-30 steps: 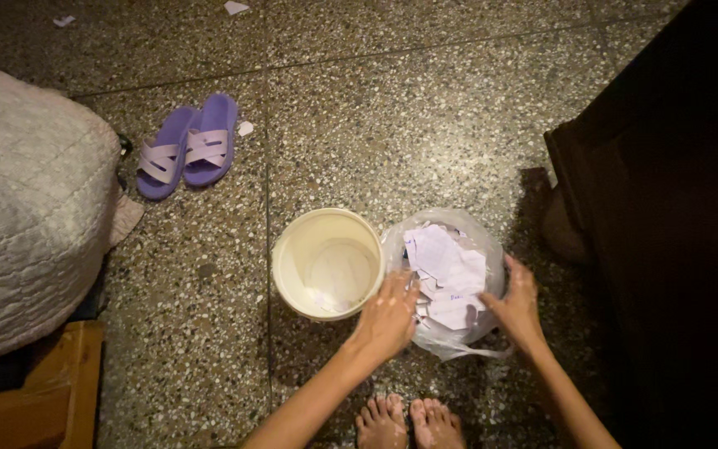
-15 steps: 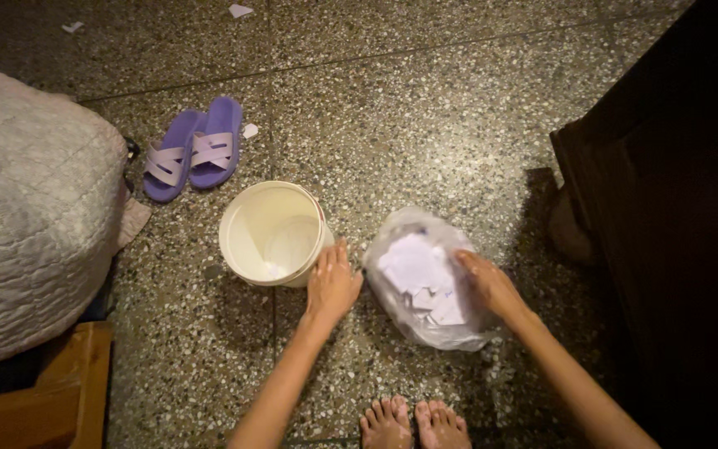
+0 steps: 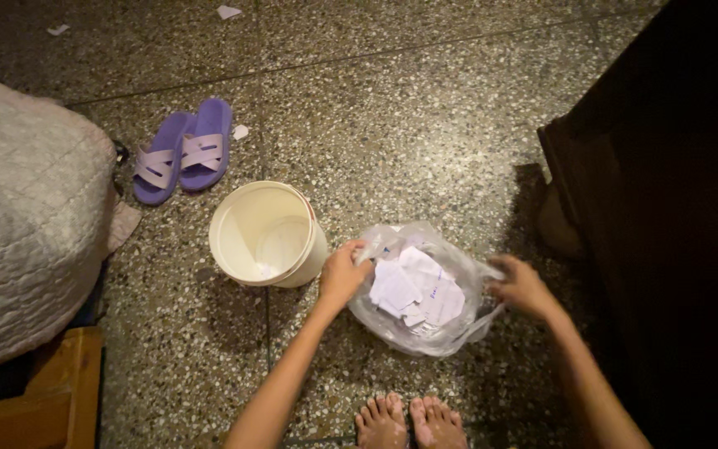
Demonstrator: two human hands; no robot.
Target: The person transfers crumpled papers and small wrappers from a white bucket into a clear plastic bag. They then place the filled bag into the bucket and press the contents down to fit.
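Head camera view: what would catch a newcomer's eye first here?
Probably the clear plastic bag stuffed with torn white paper, low in the middle of the speckled floor, with the left hand and right hand gripping its opposite edges. Just left stands a cream bucket, and purple slippers lie beyond.

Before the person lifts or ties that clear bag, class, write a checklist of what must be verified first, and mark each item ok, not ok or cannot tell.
1. Left hand pinches the bag's rim on the bucket side: ok.
2. Right hand grips the opposite rim: ok.
3. Torn paper lies inside the clear plastic bag, none spilling over the rim: ok.
4. Bag free of holes underneath: cannot tell.
5. White bucket stands upright beside the bag, not caught in the plastic: ok.
6. Floor picked clean: not ok, paper scraps lie on the terrazzo floor, and one beside the purple slippers.
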